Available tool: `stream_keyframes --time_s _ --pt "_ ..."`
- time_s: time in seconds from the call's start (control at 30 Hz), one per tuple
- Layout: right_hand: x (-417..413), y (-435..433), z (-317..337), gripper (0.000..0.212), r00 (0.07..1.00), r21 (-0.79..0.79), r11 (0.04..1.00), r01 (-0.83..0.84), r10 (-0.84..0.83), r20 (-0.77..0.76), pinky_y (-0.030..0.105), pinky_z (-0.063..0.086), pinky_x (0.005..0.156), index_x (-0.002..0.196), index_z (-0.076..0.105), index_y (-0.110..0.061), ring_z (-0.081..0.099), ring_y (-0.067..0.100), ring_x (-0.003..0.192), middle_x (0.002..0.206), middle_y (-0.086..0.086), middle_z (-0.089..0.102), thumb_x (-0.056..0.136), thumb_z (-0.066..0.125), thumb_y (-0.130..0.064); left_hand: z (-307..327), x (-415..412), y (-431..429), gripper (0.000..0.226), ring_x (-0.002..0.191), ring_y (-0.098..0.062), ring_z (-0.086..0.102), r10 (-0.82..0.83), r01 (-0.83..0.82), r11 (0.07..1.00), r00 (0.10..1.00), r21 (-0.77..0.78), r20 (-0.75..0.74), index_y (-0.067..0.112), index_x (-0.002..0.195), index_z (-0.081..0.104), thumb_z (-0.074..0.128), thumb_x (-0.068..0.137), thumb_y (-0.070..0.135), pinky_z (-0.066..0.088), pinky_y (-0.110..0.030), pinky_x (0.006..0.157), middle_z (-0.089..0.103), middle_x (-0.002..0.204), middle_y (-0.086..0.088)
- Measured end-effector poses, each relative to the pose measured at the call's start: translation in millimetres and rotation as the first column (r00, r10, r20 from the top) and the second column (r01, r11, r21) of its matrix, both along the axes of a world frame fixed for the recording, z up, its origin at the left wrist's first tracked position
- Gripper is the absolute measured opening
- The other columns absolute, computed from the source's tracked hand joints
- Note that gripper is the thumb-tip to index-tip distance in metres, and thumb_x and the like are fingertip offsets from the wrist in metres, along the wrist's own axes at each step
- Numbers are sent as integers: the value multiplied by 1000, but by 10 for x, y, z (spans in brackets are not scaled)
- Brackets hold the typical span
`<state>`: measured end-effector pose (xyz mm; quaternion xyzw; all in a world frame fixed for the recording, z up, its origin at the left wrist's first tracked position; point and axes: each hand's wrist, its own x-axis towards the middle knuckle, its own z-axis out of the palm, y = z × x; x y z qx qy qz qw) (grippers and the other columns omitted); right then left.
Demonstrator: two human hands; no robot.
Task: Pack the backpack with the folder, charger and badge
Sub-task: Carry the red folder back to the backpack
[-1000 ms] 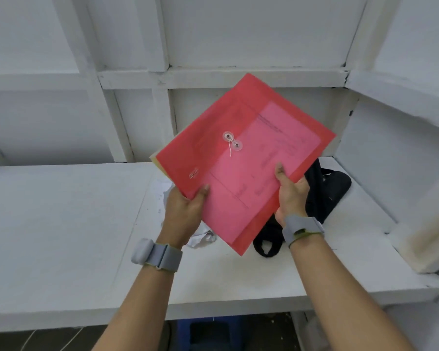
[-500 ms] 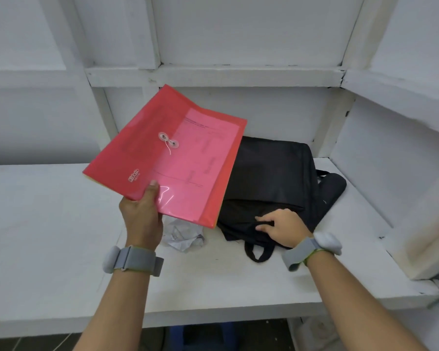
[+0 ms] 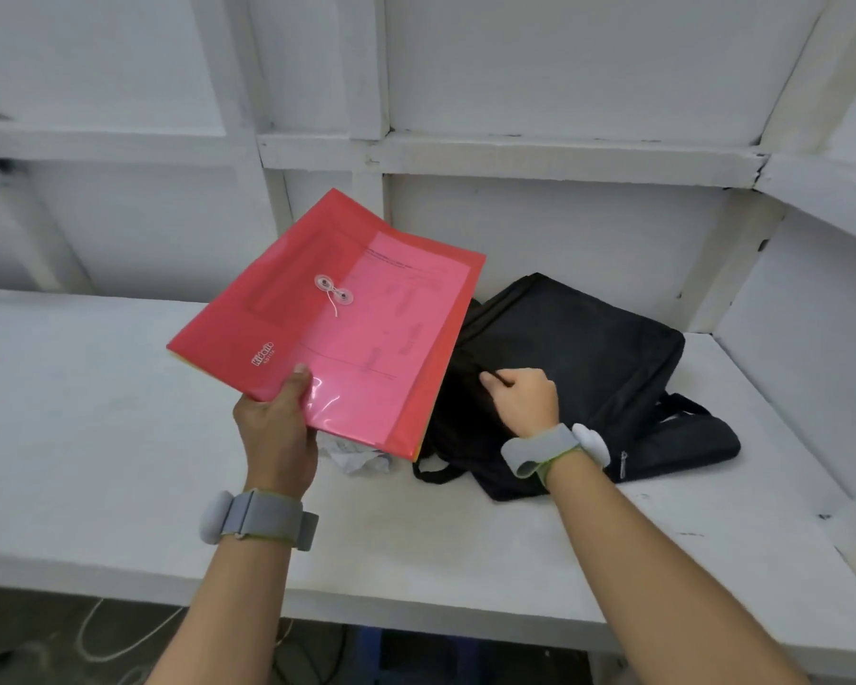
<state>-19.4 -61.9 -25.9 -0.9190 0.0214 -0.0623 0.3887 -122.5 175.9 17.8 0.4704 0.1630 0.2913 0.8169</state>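
My left hand point(image 3: 275, 427) grips the near edge of a red translucent folder point(image 3: 347, 318) with a string clasp and holds it tilted above the white shelf, just left of the bag. A black backpack point(image 3: 589, 368) lies flat on the shelf at the right. My right hand point(image 3: 522, 400) rests on the backpack's near left part with the fingers pinched on its fabric or zip. Something white and crumpled point(image 3: 354, 454) lies under the folder's lower corner; I cannot tell what it is. No badge shows.
The white shelf point(image 3: 95, 412) stretches left and toward me. A white back wall with ledges and uprights point(image 3: 564, 155) stands close behind, and a side wall point(image 3: 811, 388) closes the right. Cables lie on the floor below point(image 3: 119, 645).
My right hand let go of the folder and moved down onto the backpack, then further up it. My left hand carried the folder left, uncovering the bag.
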Motion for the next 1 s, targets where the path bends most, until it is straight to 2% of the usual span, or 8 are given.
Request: stream_keyframes --time_s 0.17,0.37,0.47,0.53,0.6,0.67,0.9,1.0 --pt "300 -204 488 52 965 255 932 256 -264 -6 32 38 64 47 41 -13 49 28 63 51 3 44 90 61 -35 30 -118 174 16 78 -18 68 67 -67 997 998 -36 -16 11 92 64 61 90 -4 57 -29 68 69 84 0" --pt "439 -240 764 51 957 325 905 276 -290 -7 30 35 66 48 38 -16 41 22 56 53 0 41 91 60 -33 -36 -181 203 10 78 -23 64 44 -45 999 994 -9 -98 5 96 62 61 91 -3 56 -26 60 66 89 -6" --pt "476 -188 853 55 966 317 920 229 -255 43 31 33 63 46 33 -18 34 22 52 49 1 34 91 60 -33 -78 -223 124 8 74 -25 62 3 -3 1000 988 -1 -154 3 95 61 60 90 -4 56 -26 56 65 86 -9" --pt "499 -161 907 47 971 303 935 183 -220 93 33 41 67 49 54 -16 48 27 56 53 9 51 91 61 -36 -97 -270 62 9 72 -25 63 -31 33 999 983 11 -183 3 91 62 59 90 -5 56 -28 58 65 84 -9" --pt "528 -141 943 40 972 268 953 145 -187 140 37 49 77 76 73 -2 64 35 79 80 19 71 89 63 -39 -115 -306 -15 9 70 -25 62 -77 83 996 975 22 -209 3 89 62 59 89 -6 55 -31 60 65 82 -10" --pt "538 -112 960 43 979 258 962 93 -135 151 35 49 78 83 72 2 66 29 81 80 15 72 88 65 -40 -153 -303 -132 11 68 -25 62 -138 148 989 962 26 -234 2 89 62 59 87 -8 55 -31 59 65 79 -10" --pt "443 -63 852 26 982 205 966 -159 132 136 39 53 93 90 79 -19 70 17 87 88 13 75 86 69 -42 -357 -17 -722 14 66 -22 51 -354 328 935 874 -134 -333 3 87 58 55 85 -10 40 -32 59 55 80 -13" --pt "350 -78 815 18 959 242 928 -284 272 83 37 51 99 96 79 -23 70 10 93 91 -2 78 87 71 -37 -352 161 -948 12 70 -26 55 -396 356 918 855 -175 -336 6 91 57 56 87 -5 50 -41 64 57 81 -13"
